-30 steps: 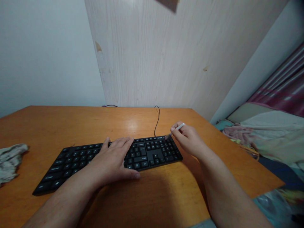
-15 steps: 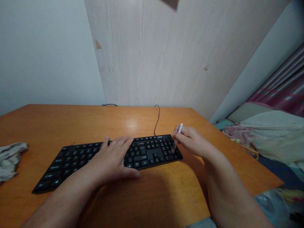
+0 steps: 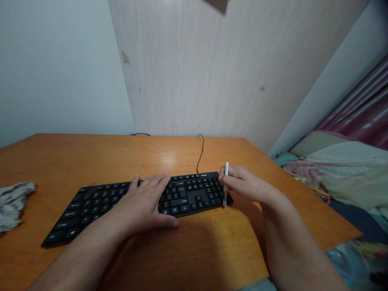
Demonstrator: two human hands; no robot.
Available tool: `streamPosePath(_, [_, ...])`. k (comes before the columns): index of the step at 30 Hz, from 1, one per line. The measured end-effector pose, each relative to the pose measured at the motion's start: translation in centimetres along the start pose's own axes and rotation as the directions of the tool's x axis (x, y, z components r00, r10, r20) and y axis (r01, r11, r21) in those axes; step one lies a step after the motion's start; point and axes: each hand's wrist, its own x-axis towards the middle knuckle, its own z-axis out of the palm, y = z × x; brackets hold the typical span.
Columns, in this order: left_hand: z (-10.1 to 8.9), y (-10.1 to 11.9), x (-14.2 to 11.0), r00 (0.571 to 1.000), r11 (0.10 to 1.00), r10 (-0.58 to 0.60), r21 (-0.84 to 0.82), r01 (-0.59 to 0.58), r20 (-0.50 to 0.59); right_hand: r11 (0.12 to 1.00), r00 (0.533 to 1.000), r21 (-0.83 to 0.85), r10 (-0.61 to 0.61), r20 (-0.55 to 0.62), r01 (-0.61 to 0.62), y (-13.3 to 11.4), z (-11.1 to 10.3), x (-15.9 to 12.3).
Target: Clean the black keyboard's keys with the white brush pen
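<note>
Loosely spread left hand on keyboard, right hand pinching white stick, logo illegible.

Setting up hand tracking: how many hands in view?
2. The left hand lies across the middle of the black computer keyboard; the right hand grips a white-handled brush at the keyboard's right end. No others visible.
</note>
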Motion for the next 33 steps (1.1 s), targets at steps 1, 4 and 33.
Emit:
streamPosePath(1, [0.0, 0.0, 0.0, 1.000, 1.000, -0.003, -0.002, 0.003, 0.004, 0.999, 0.999, -0.042, -0.015, -0.042, 0.014, 0.3, 0.0, 0.2])
streamPosePath(4, [-0.2, 0.2, 0.0, 1.000, 1.000, -0.007, -0.017, 0.007, 0.008, 0.987, 0.985, -0.155, -0.057, -0.160, 0.032, 0.9, 0.0, 0.6])
streamPosePath(33, [-0.5, 0.4, 0.0, 1.000, 0.999, -0.003, -0.034, 0.003, 0.002, 0.985, 0.938, -0.162, -0.107, -0.331, 0.055, 1.3, 0.1, 1.3])
